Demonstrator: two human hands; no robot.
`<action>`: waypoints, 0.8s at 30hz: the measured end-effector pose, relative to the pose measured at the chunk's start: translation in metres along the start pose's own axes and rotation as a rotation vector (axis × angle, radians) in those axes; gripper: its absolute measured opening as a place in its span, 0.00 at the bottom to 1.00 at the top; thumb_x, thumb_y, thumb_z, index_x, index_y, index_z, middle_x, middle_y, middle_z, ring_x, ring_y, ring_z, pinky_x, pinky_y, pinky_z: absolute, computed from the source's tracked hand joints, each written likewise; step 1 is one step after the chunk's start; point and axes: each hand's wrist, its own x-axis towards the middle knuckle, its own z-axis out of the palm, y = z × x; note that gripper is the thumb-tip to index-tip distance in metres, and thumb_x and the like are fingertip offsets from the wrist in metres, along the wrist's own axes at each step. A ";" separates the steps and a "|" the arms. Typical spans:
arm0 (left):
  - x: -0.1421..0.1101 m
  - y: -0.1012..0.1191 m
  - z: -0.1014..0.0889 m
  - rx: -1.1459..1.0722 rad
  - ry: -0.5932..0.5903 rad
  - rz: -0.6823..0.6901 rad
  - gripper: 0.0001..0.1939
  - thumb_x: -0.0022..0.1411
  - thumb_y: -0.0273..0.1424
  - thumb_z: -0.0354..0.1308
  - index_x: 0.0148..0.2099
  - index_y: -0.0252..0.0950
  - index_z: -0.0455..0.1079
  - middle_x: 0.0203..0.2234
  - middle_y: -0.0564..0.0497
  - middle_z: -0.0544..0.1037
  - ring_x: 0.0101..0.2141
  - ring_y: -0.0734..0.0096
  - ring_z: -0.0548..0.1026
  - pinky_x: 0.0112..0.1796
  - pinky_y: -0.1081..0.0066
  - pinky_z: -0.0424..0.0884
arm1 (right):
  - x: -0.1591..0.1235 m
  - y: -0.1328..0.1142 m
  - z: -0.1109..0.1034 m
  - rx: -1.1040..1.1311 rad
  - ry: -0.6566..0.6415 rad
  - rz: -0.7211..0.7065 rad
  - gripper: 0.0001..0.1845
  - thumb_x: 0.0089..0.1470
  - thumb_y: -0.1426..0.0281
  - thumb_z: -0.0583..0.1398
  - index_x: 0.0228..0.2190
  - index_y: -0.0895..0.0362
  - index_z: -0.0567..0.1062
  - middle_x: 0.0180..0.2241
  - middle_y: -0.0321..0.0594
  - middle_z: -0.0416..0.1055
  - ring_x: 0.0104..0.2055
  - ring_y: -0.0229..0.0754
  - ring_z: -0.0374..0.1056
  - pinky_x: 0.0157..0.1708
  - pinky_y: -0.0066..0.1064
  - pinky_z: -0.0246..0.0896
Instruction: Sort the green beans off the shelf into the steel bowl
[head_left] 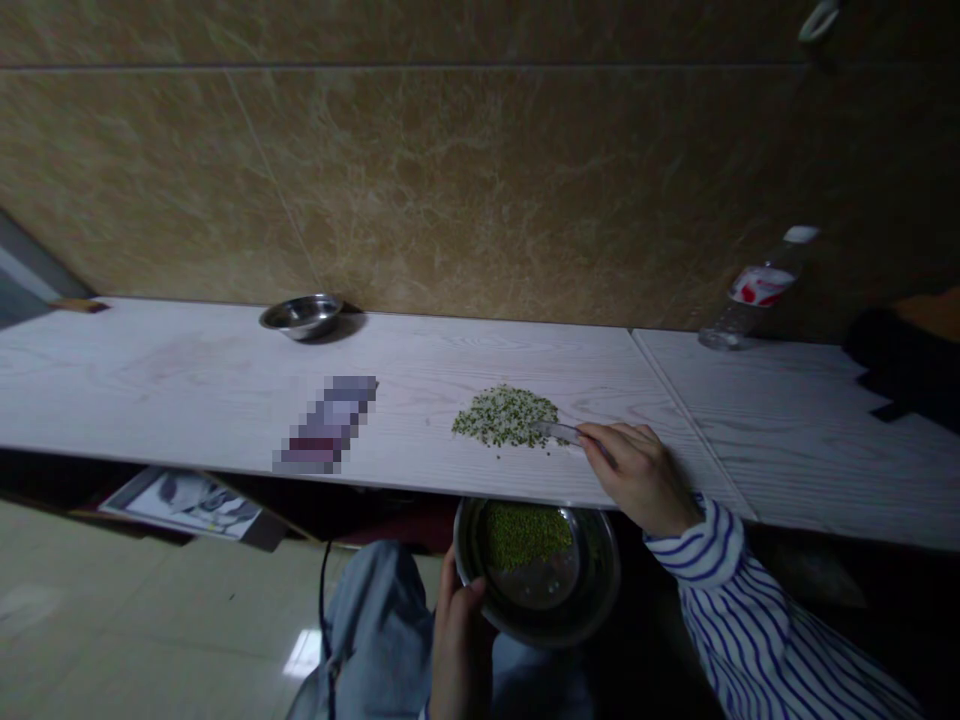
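Note:
My right hand (637, 475) grips a slim, pale metal utensil (556, 431), whose far end reaches into the right side of a pile of mung beans mixed with white grains (502, 415). Whether that end is a spoon's bowl or a flat blade, I cannot tell. Below the counter's front edge, my left hand (461, 630) is closed on the left rim of a large steel bowl (600, 610). This bowl is tilted over my lap, and green mung beans (525, 533) cover its upper part.
A small steel bowl (301, 318) stands by the wall on the white wood-grain counter (420, 350). Left of the pile lies a pixelated flat object (326, 425). A plastic bottle (757, 288) and dark fabric (915, 360) are at right. Under the counter is an open drawer (187, 505).

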 end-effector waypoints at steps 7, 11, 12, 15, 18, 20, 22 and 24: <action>-0.002 -0.001 0.002 -0.016 -0.023 0.028 0.28 0.57 0.35 0.63 0.61 0.42 0.72 0.50 0.44 0.79 0.51 0.51 0.75 0.53 0.58 0.68 | -0.004 -0.009 0.001 -0.011 -0.051 -0.028 0.09 0.66 0.74 0.57 0.42 0.58 0.78 0.34 0.43 0.82 0.34 0.44 0.76 0.38 0.37 0.61; -0.003 0.000 0.002 -0.017 -0.019 0.011 0.28 0.57 0.36 0.63 0.60 0.43 0.72 0.49 0.44 0.80 0.52 0.50 0.75 0.52 0.57 0.69 | -0.006 -0.013 -0.004 0.008 -0.038 -0.029 0.09 0.66 0.74 0.57 0.42 0.58 0.78 0.35 0.43 0.82 0.35 0.43 0.76 0.38 0.37 0.61; -0.002 0.000 0.002 -0.005 -0.011 0.013 0.28 0.56 0.36 0.64 0.60 0.43 0.73 0.48 0.44 0.80 0.51 0.50 0.75 0.52 0.57 0.69 | -0.007 -0.013 -0.006 0.003 -0.028 -0.018 0.09 0.66 0.74 0.57 0.42 0.58 0.78 0.35 0.43 0.82 0.35 0.43 0.77 0.38 0.37 0.62; -0.001 -0.001 0.002 0.020 0.022 0.031 0.30 0.52 0.37 0.65 0.59 0.43 0.73 0.45 0.44 0.81 0.52 0.47 0.75 0.51 0.57 0.70 | -0.010 -0.010 -0.010 -0.043 -0.004 0.022 0.09 0.66 0.74 0.56 0.42 0.57 0.77 0.34 0.44 0.82 0.35 0.44 0.77 0.37 0.37 0.62; 0.000 -0.002 0.003 0.012 0.040 0.044 0.31 0.51 0.36 0.66 0.59 0.42 0.73 0.44 0.44 0.81 0.54 0.46 0.74 0.51 0.57 0.70 | -0.014 -0.005 -0.012 -0.085 -0.001 0.034 0.10 0.66 0.72 0.55 0.41 0.57 0.77 0.33 0.44 0.82 0.33 0.45 0.76 0.35 0.37 0.61; 0.000 -0.002 0.004 0.018 0.048 0.040 0.31 0.51 0.37 0.66 0.59 0.43 0.73 0.46 0.44 0.80 0.53 0.45 0.74 0.51 0.57 0.70 | -0.015 -0.005 -0.012 -0.093 -0.010 0.039 0.11 0.67 0.72 0.55 0.41 0.57 0.78 0.33 0.45 0.82 0.33 0.45 0.76 0.35 0.37 0.61; -0.001 -0.001 0.004 0.033 0.053 0.036 0.32 0.51 0.38 0.65 0.60 0.43 0.72 0.47 0.43 0.80 0.52 0.45 0.75 0.51 0.56 0.70 | -0.016 -0.006 -0.011 -0.095 -0.021 0.044 0.11 0.67 0.72 0.54 0.41 0.56 0.78 0.34 0.45 0.82 0.33 0.45 0.76 0.35 0.38 0.61; -0.003 0.001 0.005 0.038 0.056 0.034 0.33 0.51 0.38 0.65 0.61 0.43 0.72 0.47 0.43 0.80 0.51 0.45 0.76 0.50 0.56 0.71 | -0.017 -0.008 -0.012 -0.089 -0.030 0.044 0.11 0.66 0.73 0.55 0.41 0.57 0.78 0.34 0.45 0.82 0.33 0.45 0.76 0.35 0.38 0.62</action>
